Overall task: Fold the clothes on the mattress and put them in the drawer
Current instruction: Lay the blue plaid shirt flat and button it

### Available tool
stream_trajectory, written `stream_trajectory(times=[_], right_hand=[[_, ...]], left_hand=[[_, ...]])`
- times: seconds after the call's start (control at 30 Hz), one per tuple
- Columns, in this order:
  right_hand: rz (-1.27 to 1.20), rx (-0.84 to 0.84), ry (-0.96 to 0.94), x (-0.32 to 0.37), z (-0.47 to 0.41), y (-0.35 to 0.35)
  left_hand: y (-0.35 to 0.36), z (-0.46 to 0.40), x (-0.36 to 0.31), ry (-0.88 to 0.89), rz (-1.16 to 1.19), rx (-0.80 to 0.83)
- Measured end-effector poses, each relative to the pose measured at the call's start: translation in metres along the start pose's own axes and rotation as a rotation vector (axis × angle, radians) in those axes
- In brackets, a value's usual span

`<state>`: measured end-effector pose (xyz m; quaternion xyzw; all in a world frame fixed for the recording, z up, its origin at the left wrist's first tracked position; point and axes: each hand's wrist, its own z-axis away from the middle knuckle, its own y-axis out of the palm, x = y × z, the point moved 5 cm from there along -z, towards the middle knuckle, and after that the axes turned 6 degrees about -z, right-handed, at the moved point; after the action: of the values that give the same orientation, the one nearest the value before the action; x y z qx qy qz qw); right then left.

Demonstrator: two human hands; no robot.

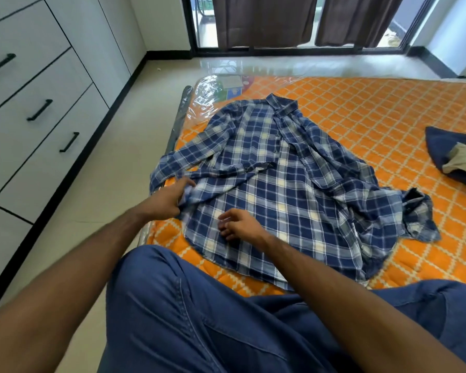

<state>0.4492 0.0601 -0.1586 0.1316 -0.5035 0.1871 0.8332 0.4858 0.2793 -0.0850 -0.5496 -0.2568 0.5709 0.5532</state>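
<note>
Head view: blue plaid shirt [280, 189] spread flat, front up, on the orange patterned mattress [374, 111], collar toward the window, hem toward the knees in blue trousers [199, 313]. Left sleeve folded across the chest; right sleeve crumpled off to the right side. Left hand [167, 200] at the shirt's left edge, fingers [184, 184] curled around a bunch of fabric where the folded sleeve meets the side seam. Right hand [240, 224] just beside it, over the lower front panel, fingers [225, 227] loosely curled and holding nothing; touching the cloth or hovering, cannot tell. Dark blue garment pile [455, 157] with a beige piece on it near the mattress's right edge, well apart from the shirt. White drawers [38, 111] with black handles along the left wall, all closed. Brown curtains [264, 20] over the glass door beyond.
</note>
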Motion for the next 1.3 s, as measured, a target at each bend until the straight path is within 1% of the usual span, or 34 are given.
stream_trajectory(times=[0.07, 0.13, 0.2, 0.23, 0.27, 0.3, 0.33, 0.37, 0.43, 0.47, 0.5, 0.53, 0.57, 0.63, 0.7, 0.77, 0.83, 0.87, 0.93, 1.0, 1.07, 1.13, 1.17, 1.23, 1.27, 1.3], right_hand=[[-0.117, 0.008, 0.023, -0.003, -0.003, -0.003], [-0.273, 0.052, 0.078, -0.005, -0.002, 0.000], [-0.387, 0.049, 0.133, -0.008, -0.002, 0.001], [-0.413, 0.031, 0.146, -0.008, -0.002, -0.002], [-0.419, 0.003, 0.153, -0.008, -0.002, -0.007], [-0.403, -0.032, 0.156, -0.007, -0.001, -0.014], [-0.366, -0.068, 0.152, -0.006, 0.000, -0.023], [-0.318, -0.100, 0.144, -0.005, 0.001, -0.036], [-0.239, -0.122, 0.130, 0.000, 0.004, -0.055], [-0.220, -0.128, 0.125, 0.002, 0.006, -0.063], [-0.217, -0.132, 0.123, 0.004, 0.009, -0.070], [-0.220, -0.143, 0.120, 0.005, 0.010, -0.075], [-0.222, -0.154, 0.116, 0.006, 0.012, -0.081], [-0.184, -0.186, 0.095, 0.005, 0.013, -0.094], [-0.073, -0.236, 0.050, 0.006, 0.015, -0.113], [0.137, -0.311, -0.023, 0.010, 0.021, -0.137], [0.372, -0.448, -0.097, 0.015, 0.035, -0.176], [0.485, -0.547, -0.116, 0.017, 0.044, -0.200], [0.758, -0.733, -0.119, 0.022, 0.064, -0.243], [1.022, -0.846, -0.061, 0.023, 0.085, -0.284], [1.129, -0.849, 0.040, 0.019, 0.101, -0.319], [1.152, -0.790, 0.165, 0.010, 0.107, -0.342], [1.163, -0.760, 0.206, 0.007, 0.108, -0.350], [1.170, -0.700, 0.247, 0.003, 0.109, -0.359], [1.173, -0.685, 0.244, 0.003, 0.110, -0.361], [1.174, -0.681, 0.228, 0.002, 0.112, -0.365]], left_hand=[[-0.003, 0.018, -0.017, 0.169, -0.076, 0.087], [0.004, 0.029, -0.030, 0.275, -0.169, 0.191], [0.017, 0.033, -0.044, 0.365, -0.313, 0.349], [0.022, 0.032, -0.051, 0.388, -0.371, 0.449], [0.025, 0.029, -0.055, 0.373, -0.380, 0.542], [0.025, 0.024, -0.061, 0.351, -0.358, 0.585], [0.022, 0.016, -0.068, 0.335, -0.329, 0.536], [0.016, 0.003, -0.076, 0.328, -0.318, 0.401], [-0.001, -0.022, -0.079, 0.290, -0.339, 0.015], [-0.007, -0.034, -0.077, 0.239, -0.378, -0.127], [-0.009, -0.045, -0.071, 0.177, -0.434, -0.199], [-0.008, -0.054, -0.065, 0.097, -0.515, -0.185], [-0.002, -0.063, -0.058, 0.010, -0.576, -0.114], [0.009, -0.076, -0.047, -0.129, -0.611, 0.032], [0.019, -0.083, -0.046, -0.189, -0.623, 0.043], [0.021, -0.083, -0.046, -0.194, -0.703, 0.003], [0.025, -0.086, -0.053, -0.142, -0.808, -0.008], [0.025, -0.088, -0.060, -0.117, -0.841, -0.003], [0.018, -0.090, -0.074, -0.079, -0.823, 0.028], [0.011, -0.096, -0.102, 0.003, -0.793, 0.088], [0.007, -0.101, -0.134, 0.091, -0.820, 0.148], [0.008, -0.107, -0.164, 0.200, -0.824, 0.174], [0.013, -0.110, -0.178, 0.268, -0.785, 0.192], [0.029, -0.111, -0.203, 0.352, -0.585, 0.263], [0.039, -0.109, -0.213, 0.359, -0.438, 0.320], [0.055, -0.107, -0.219, 0.343, -0.282, 0.416]])
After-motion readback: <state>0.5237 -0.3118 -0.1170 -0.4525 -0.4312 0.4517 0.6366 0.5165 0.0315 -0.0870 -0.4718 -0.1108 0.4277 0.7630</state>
